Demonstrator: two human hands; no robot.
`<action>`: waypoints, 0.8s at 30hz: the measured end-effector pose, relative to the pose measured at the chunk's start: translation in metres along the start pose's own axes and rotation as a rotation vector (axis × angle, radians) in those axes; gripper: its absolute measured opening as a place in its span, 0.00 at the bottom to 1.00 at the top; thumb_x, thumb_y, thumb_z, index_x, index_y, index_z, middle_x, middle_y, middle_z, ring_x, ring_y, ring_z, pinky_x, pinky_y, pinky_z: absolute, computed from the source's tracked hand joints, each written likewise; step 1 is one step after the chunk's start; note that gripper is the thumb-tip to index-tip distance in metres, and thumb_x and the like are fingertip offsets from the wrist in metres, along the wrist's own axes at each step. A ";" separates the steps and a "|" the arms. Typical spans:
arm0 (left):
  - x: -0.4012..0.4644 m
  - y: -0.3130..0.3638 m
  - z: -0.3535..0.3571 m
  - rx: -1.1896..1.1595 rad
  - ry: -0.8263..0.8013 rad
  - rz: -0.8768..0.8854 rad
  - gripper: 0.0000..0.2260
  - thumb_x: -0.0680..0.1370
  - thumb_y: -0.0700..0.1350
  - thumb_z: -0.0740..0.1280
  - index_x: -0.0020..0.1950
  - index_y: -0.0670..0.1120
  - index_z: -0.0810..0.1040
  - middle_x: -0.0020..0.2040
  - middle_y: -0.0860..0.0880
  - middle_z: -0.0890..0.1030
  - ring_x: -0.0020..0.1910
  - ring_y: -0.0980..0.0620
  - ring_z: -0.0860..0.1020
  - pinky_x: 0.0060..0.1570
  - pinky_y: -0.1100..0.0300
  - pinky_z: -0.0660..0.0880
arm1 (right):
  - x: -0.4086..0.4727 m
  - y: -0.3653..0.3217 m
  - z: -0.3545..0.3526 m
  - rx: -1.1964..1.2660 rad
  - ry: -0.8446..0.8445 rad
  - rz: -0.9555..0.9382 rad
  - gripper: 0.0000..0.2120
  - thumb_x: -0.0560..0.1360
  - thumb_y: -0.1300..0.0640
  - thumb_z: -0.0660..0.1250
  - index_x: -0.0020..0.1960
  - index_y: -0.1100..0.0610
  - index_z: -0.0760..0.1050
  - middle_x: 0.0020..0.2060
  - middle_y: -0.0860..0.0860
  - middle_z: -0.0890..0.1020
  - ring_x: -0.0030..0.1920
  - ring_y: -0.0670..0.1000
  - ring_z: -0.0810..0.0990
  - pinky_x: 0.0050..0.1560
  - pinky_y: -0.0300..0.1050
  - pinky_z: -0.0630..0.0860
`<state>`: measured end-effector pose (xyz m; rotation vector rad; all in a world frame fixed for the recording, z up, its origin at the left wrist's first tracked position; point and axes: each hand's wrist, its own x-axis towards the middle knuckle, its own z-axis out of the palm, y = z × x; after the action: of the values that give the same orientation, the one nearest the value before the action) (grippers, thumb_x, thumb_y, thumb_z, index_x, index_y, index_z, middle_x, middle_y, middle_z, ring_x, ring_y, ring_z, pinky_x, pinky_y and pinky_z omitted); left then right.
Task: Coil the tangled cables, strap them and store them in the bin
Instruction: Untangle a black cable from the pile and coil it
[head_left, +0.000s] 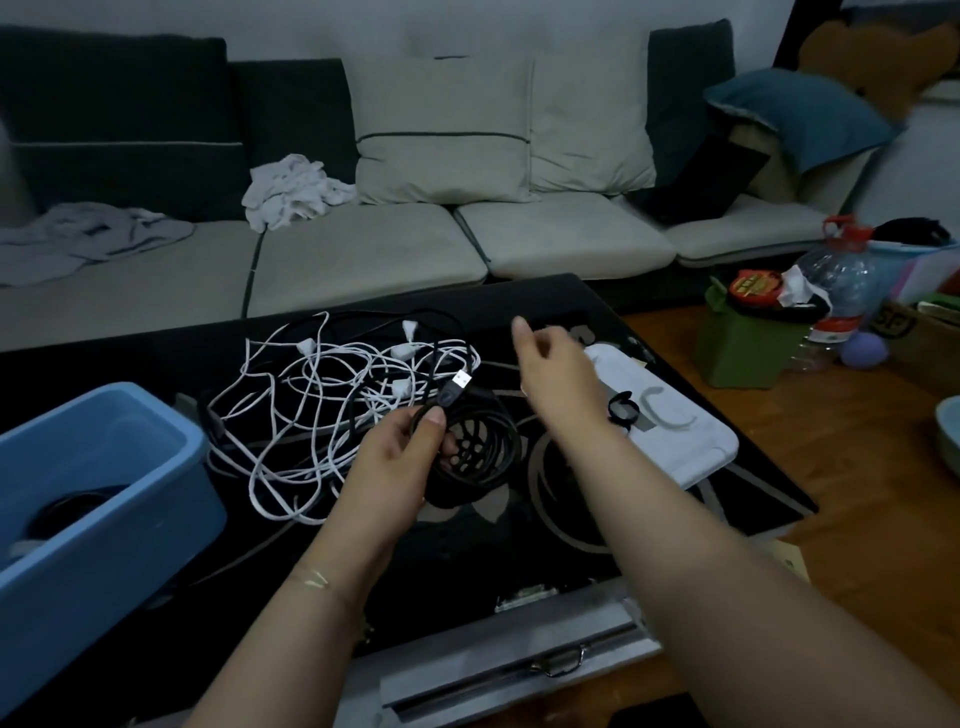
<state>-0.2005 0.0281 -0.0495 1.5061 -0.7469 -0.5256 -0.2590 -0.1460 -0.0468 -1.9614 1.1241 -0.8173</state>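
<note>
Your left hand (400, 457) grips the coiled black round cable (480, 449) above the glossy black worktop (571, 545), its silver USB plug (461, 382) pointing up and away from you, while your right hand (553, 366) hovers, fingers loosely open, beside the tangled white cables (311, 410).

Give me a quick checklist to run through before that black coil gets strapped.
1. Black coil gripped by left hand: ok.
2. Right hand free to fetch a strap: ok.
3. Black strap within reach on the white lid: ok.
4. Coil's USB plug tucked in: not ok, it sticks out.
5. White cables untangled: not ok.
6. Room in the blue bin: ok.
</note>
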 end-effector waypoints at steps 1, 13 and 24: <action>0.001 -0.001 -0.004 0.003 -0.014 -0.008 0.11 0.82 0.44 0.59 0.44 0.40 0.74 0.35 0.48 0.77 0.32 0.58 0.74 0.34 0.69 0.71 | 0.018 0.010 0.000 -0.114 0.066 0.012 0.20 0.79 0.40 0.57 0.53 0.56 0.75 0.51 0.54 0.79 0.54 0.56 0.76 0.50 0.51 0.73; 0.011 -0.008 -0.032 -0.009 -0.053 -0.161 0.13 0.82 0.46 0.60 0.41 0.42 0.75 0.30 0.52 0.77 0.29 0.54 0.74 0.30 0.62 0.70 | 0.083 0.073 0.000 -0.720 -0.032 0.261 0.17 0.80 0.55 0.60 0.66 0.62 0.71 0.65 0.60 0.74 0.64 0.60 0.72 0.60 0.52 0.70; 0.016 -0.011 -0.045 -0.019 0.077 -0.187 0.12 0.81 0.46 0.63 0.39 0.43 0.77 0.35 0.48 0.77 0.39 0.47 0.73 0.44 0.53 0.67 | 0.070 0.054 -0.010 0.221 0.063 0.017 0.04 0.82 0.59 0.55 0.54 0.55 0.67 0.35 0.50 0.77 0.36 0.48 0.75 0.41 0.44 0.73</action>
<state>-0.1553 0.0470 -0.0549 1.5787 -0.5431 -0.6097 -0.2615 -0.2303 -0.0742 -1.7522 1.0380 -0.9568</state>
